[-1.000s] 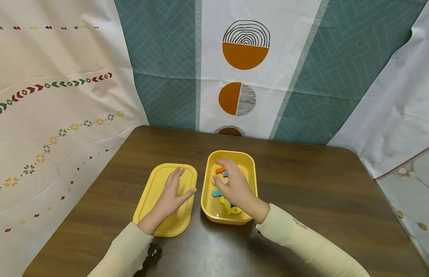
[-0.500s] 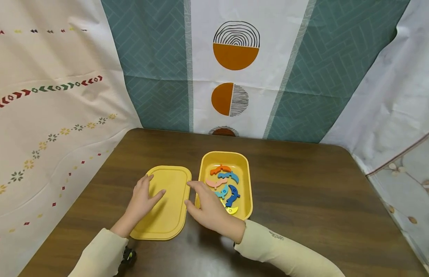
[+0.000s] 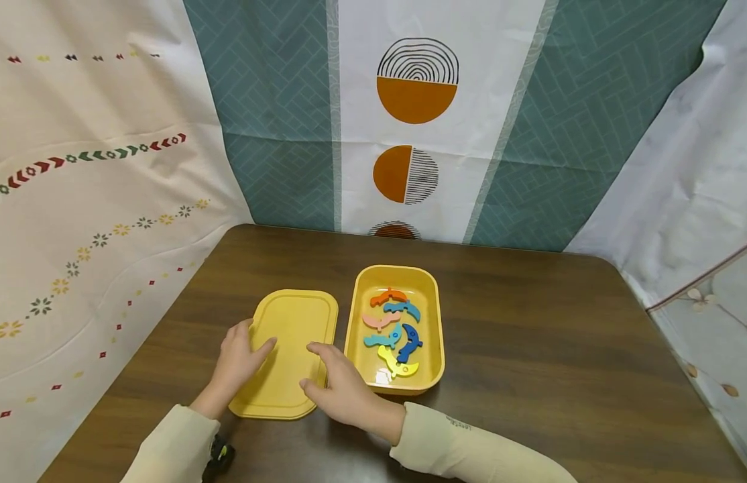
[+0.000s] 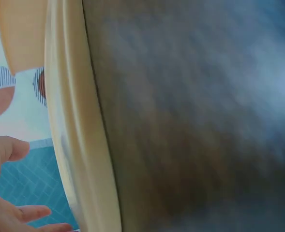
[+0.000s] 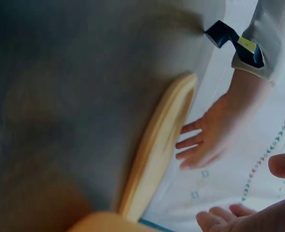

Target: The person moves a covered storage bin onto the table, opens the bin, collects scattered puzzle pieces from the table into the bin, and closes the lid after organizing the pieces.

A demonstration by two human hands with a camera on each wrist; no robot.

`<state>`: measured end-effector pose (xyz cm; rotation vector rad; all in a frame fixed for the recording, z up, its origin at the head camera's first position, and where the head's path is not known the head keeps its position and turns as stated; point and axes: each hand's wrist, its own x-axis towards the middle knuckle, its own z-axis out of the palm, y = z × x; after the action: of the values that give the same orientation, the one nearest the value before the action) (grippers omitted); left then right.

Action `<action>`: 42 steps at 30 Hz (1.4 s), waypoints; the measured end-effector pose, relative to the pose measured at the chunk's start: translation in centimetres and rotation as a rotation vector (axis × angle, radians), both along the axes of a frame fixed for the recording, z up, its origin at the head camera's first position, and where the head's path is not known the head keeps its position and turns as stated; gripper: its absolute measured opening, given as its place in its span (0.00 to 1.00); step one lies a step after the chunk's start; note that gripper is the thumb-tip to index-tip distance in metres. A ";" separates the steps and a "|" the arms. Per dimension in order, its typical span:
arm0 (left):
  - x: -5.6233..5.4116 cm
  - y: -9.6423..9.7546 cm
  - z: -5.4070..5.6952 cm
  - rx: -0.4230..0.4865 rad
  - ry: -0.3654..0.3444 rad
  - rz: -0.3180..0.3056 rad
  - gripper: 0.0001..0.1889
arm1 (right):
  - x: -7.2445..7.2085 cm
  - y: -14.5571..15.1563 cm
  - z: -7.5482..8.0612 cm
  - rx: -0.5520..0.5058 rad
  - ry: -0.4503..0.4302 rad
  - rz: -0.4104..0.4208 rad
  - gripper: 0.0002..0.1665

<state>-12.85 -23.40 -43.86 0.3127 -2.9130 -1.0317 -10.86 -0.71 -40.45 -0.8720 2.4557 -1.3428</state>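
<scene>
A yellow rectangular lid (image 3: 289, 369) lies flat on the table, left of a yellow box (image 3: 438, 335). My left hand (image 3: 233, 357) is at the lid's left edge, thumb apart from the fingers, gripping nothing. Over the lid's right side reaches my right hand (image 3: 343, 389), its thumb and fingers spread with a gap between them. In the right wrist view the lid (image 5: 157, 150) stands between the table and the left hand (image 5: 215, 128). Inside the box lie several flat curved pieces, among them an orange piece (image 3: 388, 296), a dark blue piece (image 3: 408, 343) and a yellow piece (image 3: 397, 363).
The dark wooden table (image 3: 530, 349) extends right of the box and behind it. Patterned cloths (image 3: 277, 121) hang along the back and sides. A small black device (image 5: 246, 48) is worn on the left wrist.
My right hand has moved left and toward me, from above the box to the lid's right side, uncovering the pieces. The left hand has shifted from over the lid to its left edge.
</scene>
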 end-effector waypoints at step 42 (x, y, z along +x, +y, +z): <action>1.1 0.0 -0.2 -0.080 -0.182 -0.085 0.42 | -0.1 -2.6 -3.8 -0.064 -0.363 -0.297 0.48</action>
<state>-11.75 -23.35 -44.08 0.2964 -3.1465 -0.9400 -10.99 -3.36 -44.23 -0.2452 2.3235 -1.5239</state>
